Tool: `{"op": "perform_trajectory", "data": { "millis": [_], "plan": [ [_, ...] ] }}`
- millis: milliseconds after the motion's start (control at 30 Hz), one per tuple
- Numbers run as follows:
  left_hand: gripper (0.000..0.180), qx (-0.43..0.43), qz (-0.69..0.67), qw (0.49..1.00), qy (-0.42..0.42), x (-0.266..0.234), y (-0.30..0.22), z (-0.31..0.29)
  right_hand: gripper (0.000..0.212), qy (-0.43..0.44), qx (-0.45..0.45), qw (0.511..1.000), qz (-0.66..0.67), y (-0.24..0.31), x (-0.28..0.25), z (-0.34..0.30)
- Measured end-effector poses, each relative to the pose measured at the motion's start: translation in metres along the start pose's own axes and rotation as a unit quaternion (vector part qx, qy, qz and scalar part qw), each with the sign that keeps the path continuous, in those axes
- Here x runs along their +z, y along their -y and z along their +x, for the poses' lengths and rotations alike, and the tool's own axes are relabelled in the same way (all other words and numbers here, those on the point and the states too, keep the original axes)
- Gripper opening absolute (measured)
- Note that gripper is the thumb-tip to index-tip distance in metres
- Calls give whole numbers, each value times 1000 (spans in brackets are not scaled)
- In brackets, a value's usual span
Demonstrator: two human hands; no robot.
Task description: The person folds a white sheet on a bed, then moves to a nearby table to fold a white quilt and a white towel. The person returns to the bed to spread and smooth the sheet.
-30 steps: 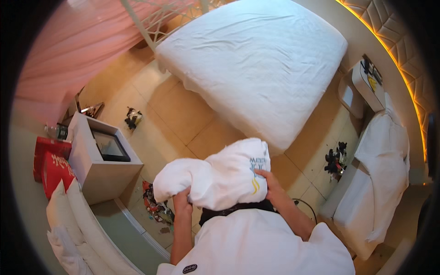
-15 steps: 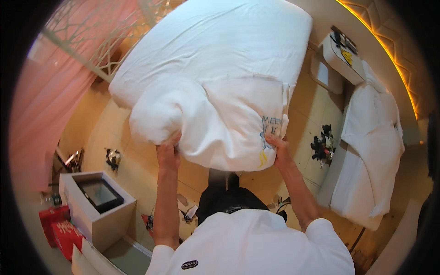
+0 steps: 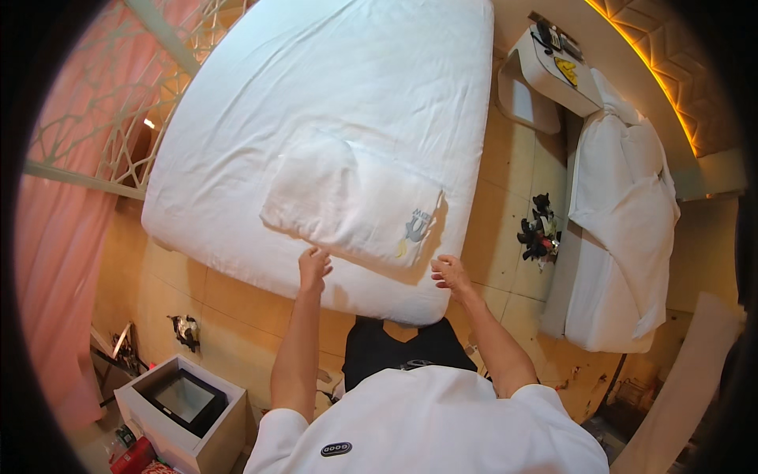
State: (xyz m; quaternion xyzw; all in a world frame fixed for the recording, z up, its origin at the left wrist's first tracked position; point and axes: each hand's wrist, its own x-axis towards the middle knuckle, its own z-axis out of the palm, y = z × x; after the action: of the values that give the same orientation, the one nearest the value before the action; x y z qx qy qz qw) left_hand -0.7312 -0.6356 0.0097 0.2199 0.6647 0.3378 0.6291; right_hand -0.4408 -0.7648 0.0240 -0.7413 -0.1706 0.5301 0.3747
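"Cloth [image 3: 324, 189] first: clock directions from its middle, please. Where is it?"

"Lying on the bed [image 3: 339, 87], toward the near end, white, with its printed corner at 4 o'clock."

"And the hands?"

"The left hand [image 3: 314, 272] is at 7 o'clock, just beside the near edge and apart from it, fingers loosely bent. The right hand [image 3: 450, 274] is at 4 o'clock, just off the printed corner, fingers parted. Both hold nothing."

"How close are the bed's edges?"

"A narrow strip shows at 6 o'clock before the near edge, and the side edge is near at 3. The widest stretch runs from 9 round to 12, with creases at 11."

"Room to move beyond that?"

"At 3 o'clock, tiled floor [image 3: 505, 174] runs between the bed and a white-draped sofa [image 3: 616, 237], narrowed by a dark pile [image 3: 539, 233]."

"The rest of the room?"

"A white tabletop [image 3: 553, 87] at 2 o'clock carries a yellow thing [image 3: 566, 71]. A lattice screen [image 3: 170, 39] stands at 10, a pink curtain [image 3: 59, 276] hangs at 8, and a white cabinet [image 3: 225, 423] sits at 7."
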Motion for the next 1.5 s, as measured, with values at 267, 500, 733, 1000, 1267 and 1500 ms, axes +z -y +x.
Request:
{"op": "perform_trajectory", "data": {
  "millis": [267,500,733,1000,1267,1500],
  "plan": [
    [45,151,178,971,-49,92,84,22,54,39,1,999,15,38,-21,98],
    [46,237,326,902,-154,191,75,-22,72,58,-54,988,-130,80,-28,198],
    [52,209,299,903,-226,235,94,-47,59,182,-94,963,-173,98,-28,238],
    [42,236,256,903,-252,273,80,-71,23,48,-354,867,-348,103,-27,247],
    [41,199,199,919,-275,262,97,-92,15,146,-295,913,-243,119,-24,240],
    [48,289,190,893,-288,250,77,-79,13,263,-273,917,-125,142,-3,194]
  ]
}}
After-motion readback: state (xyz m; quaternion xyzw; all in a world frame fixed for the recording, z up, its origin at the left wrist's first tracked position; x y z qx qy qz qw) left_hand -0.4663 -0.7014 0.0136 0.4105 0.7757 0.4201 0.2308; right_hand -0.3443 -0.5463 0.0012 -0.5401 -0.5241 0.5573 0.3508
